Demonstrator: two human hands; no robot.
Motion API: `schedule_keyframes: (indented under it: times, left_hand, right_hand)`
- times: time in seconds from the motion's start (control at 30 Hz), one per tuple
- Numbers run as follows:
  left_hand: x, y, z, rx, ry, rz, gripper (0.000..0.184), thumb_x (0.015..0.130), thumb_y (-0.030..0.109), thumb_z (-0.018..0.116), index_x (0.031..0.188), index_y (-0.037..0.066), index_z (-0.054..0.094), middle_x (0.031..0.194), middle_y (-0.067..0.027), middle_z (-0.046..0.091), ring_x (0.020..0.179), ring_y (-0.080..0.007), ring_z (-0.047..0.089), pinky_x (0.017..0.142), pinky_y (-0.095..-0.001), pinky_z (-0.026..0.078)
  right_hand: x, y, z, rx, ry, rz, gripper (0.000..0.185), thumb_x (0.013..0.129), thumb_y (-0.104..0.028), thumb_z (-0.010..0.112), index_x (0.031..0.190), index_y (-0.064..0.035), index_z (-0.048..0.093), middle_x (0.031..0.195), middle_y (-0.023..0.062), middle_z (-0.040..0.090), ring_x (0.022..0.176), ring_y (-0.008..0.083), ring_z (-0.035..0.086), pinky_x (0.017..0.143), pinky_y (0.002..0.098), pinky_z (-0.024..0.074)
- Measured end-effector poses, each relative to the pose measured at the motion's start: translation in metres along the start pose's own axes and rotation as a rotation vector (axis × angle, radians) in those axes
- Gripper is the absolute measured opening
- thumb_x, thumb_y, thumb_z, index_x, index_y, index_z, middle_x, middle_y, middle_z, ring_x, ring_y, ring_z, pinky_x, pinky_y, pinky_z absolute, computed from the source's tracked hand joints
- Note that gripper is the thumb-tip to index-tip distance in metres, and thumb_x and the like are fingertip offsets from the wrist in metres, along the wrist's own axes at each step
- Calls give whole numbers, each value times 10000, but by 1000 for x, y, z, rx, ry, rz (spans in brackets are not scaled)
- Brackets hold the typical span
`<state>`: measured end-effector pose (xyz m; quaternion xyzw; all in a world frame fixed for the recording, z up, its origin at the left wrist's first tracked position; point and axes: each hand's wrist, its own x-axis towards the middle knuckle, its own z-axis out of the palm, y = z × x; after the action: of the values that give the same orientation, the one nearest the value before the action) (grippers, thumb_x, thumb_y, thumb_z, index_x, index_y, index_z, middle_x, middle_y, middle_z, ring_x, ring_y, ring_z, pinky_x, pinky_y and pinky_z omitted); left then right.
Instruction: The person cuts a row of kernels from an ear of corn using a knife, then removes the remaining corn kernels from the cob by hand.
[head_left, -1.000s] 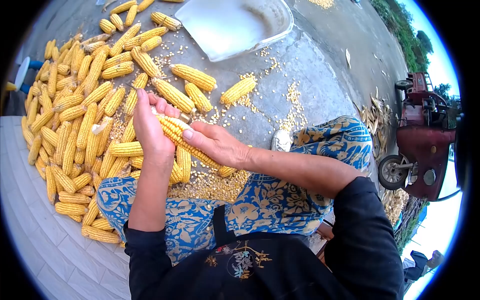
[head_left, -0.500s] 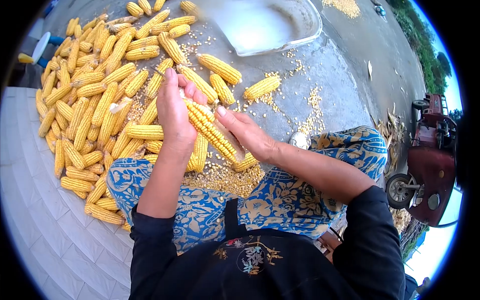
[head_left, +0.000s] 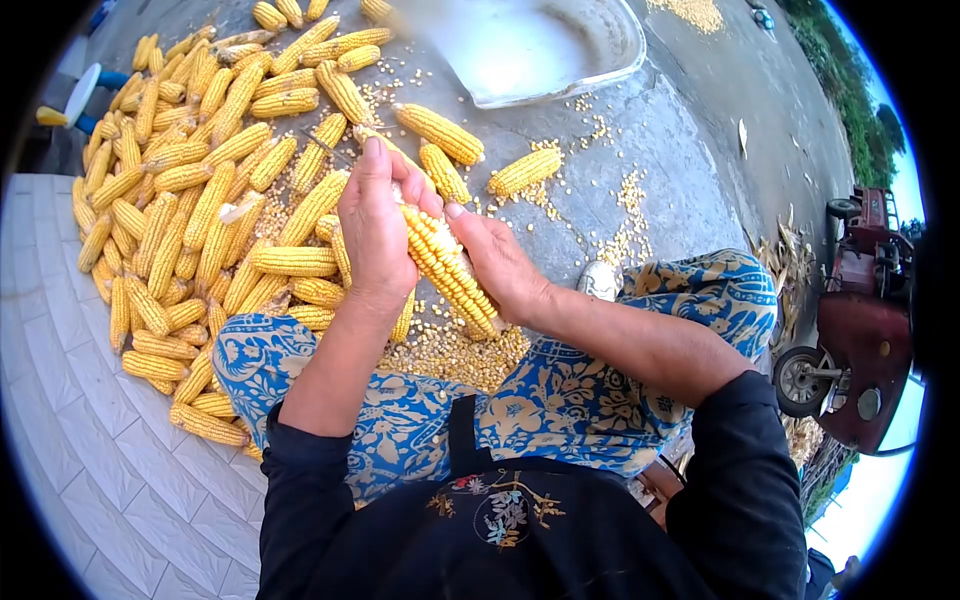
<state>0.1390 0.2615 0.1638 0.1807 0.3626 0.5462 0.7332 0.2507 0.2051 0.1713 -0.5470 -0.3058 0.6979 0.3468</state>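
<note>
Between my two hands is a yellow corn cob [head_left: 446, 262], tilted, with a pale strip where kernels are gone along its right side. My left hand [head_left: 380, 225] is closed around its upper end. A thin dark tool [head_left: 325, 146] sticks out beyond my left fingers; its grip is hidden. My right hand [head_left: 505, 262] grips the cob's right side, its thumb near the upper end. Loose kernels [head_left: 455, 362] lie on the ground below the cob. Whole cobs [head_left: 296, 261] lie just left of my left hand.
A big pile of cobs [head_left: 160, 250] covers the ground at the left. A whitish scoop-like pan [head_left: 540, 50] stands at the top. Light tiles [head_left: 120, 430] lie at lower left. A red vehicle [head_left: 860, 350] is at the right, beside dry husks [head_left: 788, 262].
The view has shifted, so the pile and pan sit differently in frame. Both hands moved slightly right with the cob since the last frame, and its bare strip shows more than at first.
</note>
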Motion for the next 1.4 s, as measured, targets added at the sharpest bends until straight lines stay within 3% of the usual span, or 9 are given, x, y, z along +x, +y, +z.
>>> schedule_keyframes:
  times: [0.07, 0.2, 0.33, 0.47, 0.63, 0.7, 1.03, 1.2, 1.4]
  left_hand:
    - [-2, 1, 2, 26, -76, 45, 358, 948, 381, 399, 733, 95, 401, 612, -19, 412, 536, -131, 459, 518, -266, 418]
    - [4, 12, -3, -81, -36, 14, 359, 943, 398, 404, 742, 100, 402, 602, -13, 402, 545, -133, 459, 528, -270, 420]
    - [15, 33, -19, -207, -95, 82, 328, 937, 379, 423, 759, 104, 424, 607, -8, 416, 563, -127, 473, 540, -268, 430]
    - [16, 21, -20, -39, -134, 14, 149, 863, 242, 527, 898, 103, 484, 734, -23, 530, 627, -118, 530, 590, -249, 451]
    - [7, 20, -15, 197, -315, -149, 501, 796, 94, 537, 1251, 22, 339, 1017, -133, 559, 933, -212, 569, 859, -331, 454]
    - [8, 24, -16, 219, -418, -103, 506, 784, 89, 560, 1234, 16, 339, 976, -128, 566, 904, -212, 576, 847, -324, 459]
    - [3, 4, -10, 400, -86, 74, 382, 746, 95, 676, 1029, 38, 426, 844, -62, 540, 649, -131, 574, 603, -259, 498]
    - [1, 15, -13, 266, -361, -30, 681, 744, 119, 680, 1289, 35, 282, 1077, -120, 509, 1002, -185, 541, 881, -307, 450]
    - [1, 1, -14, 408, -318, 63, 624, 713, 62, 662, 1234, 21, 321, 1000, -86, 525, 904, -154, 548, 831, -298, 463]
  right_hand:
    - [3, 3, -4, 5, 13, 26, 434, 945, -372, 393, 1023, 10, 582, 888, 39, 604, 716, 86, 536, 678, 237, 441]
    - [3, -3, 0, 198, -51, 59, 424, 948, -367, 390, 1056, 6, 559, 889, 37, 608, 736, 82, 540, 661, 219, 436]
    - [-4, -12, -3, -50, -347, 170, 859, 793, -555, 561, 1359, -25, 189, 1191, 147, 439, 950, 210, 581, 641, 318, 553]
    - [-6, -21, -3, -98, -466, 302, 704, 814, -437, 595, 1319, -71, 268, 1152, 101, 465, 920, 179, 596, 657, 321, 538]
    - [7, -5, -11, -15, -281, 71, 445, 791, -279, 633, 1100, -9, 461, 885, 57, 584, 727, 108, 590, 581, 233, 490]
    - [13, -1, -16, -163, -274, -4, 402, 795, -247, 641, 1064, -7, 461, 840, 61, 589, 707, 118, 588, 600, 241, 481]
    - [1, 2, 5, -297, -91, -42, 425, 776, -189, 636, 1114, -2, 460, 763, 42, 573, 594, 81, 554, 514, 219, 472]
    - [2, -7, -1, -283, -41, -38, 385, 780, -192, 634, 1067, 6, 469, 756, 38, 573, 577, 86, 555, 506, 218, 468]
    - [5, -1, -3, -291, -30, -102, 462, 769, -201, 639, 1132, 12, 450, 765, 41, 565, 591, 81, 546, 488, 220, 463]
